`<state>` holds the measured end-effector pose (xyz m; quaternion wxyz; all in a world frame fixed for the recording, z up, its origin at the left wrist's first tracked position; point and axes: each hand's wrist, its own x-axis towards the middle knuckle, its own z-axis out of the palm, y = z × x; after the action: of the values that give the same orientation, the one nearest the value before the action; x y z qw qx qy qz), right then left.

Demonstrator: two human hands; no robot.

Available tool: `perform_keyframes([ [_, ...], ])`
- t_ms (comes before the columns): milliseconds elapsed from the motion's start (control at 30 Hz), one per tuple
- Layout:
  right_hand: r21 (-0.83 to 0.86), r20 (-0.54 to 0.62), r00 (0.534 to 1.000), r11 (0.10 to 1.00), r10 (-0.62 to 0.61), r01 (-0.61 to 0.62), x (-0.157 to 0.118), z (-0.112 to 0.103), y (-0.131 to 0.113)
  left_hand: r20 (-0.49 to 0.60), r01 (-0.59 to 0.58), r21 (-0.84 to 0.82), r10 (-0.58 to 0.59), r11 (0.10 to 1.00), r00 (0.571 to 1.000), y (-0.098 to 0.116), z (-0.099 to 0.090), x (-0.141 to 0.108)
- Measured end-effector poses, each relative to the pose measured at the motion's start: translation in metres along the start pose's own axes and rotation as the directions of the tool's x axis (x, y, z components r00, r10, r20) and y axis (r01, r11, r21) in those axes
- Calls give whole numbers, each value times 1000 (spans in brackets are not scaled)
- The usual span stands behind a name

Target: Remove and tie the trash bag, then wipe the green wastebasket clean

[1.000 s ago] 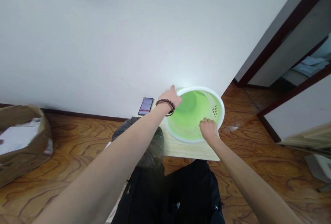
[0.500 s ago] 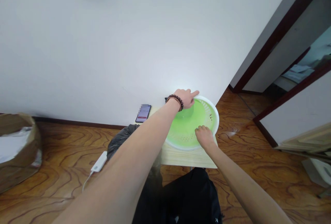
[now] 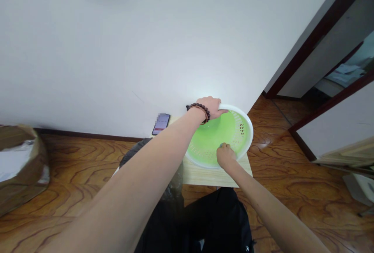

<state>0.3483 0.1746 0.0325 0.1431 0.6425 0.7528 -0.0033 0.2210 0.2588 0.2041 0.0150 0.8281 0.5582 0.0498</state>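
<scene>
A round basket (image 3: pixel 210 132), bright green inside with a white rim and slotted sides, sits on a pale wood-grain stool or small table (image 3: pixel 201 175). My left hand (image 3: pixel 212 105), with a beaded bracelet (image 3: pixel 201 107) at the wrist, is closed on the far rim, its thumb over the inner side. My right hand (image 3: pixel 226 154) is a closed fist over the near inside of the basket. A small bluish bit shows at its fingers, too little to name.
A phone (image 3: pixel 161 124) lies left of the basket, near the white wall (image 3: pixel 131 50). A dark plastic bag (image 3: pixel 133 151) is partly hidden by my left arm. An open cardboard box (image 3: pixel 37 159) stands on the floor at far left. A doorway is at right.
My left hand has gone from a stretched index finger to a grip on the rim. The basket sits slightly further right and looks a little tilted. My right fist has shifted slightly left.
</scene>
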Motion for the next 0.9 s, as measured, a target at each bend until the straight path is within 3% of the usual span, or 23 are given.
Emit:
perform_keyframes([
  [133,-236,-29,996,969,-87,78,-5,4,-1,28,-8,-59,9,998,1000,15,0,4],
  [233,-310,-67,989,945,-130,103,-3,9,6,35,-10,-119,14,993,999,24,3,9],
  [333,-252,-120,986,965,-112,79,6,11,19,28,-15,-144,19,989,999,28,6,11],
  [433,-140,-150,989,990,-16,-6,15,11,29,4,-29,-127,29,991,1000,27,7,10],
  [567,52,-102,987,991,127,-122,18,13,19,0,-4,-92,4,996,1000,22,6,8],
  [633,149,-87,992,985,97,-83,14,15,1,-2,3,-78,-3,997,1000,18,6,6],
  [767,313,-173,983,944,-54,107,3,15,-42,-16,12,-58,-13,998,1000,11,3,1],
  [900,307,-215,952,910,-219,279,-1,9,-48,-22,46,-39,-47,998,999,6,1,-4],
])
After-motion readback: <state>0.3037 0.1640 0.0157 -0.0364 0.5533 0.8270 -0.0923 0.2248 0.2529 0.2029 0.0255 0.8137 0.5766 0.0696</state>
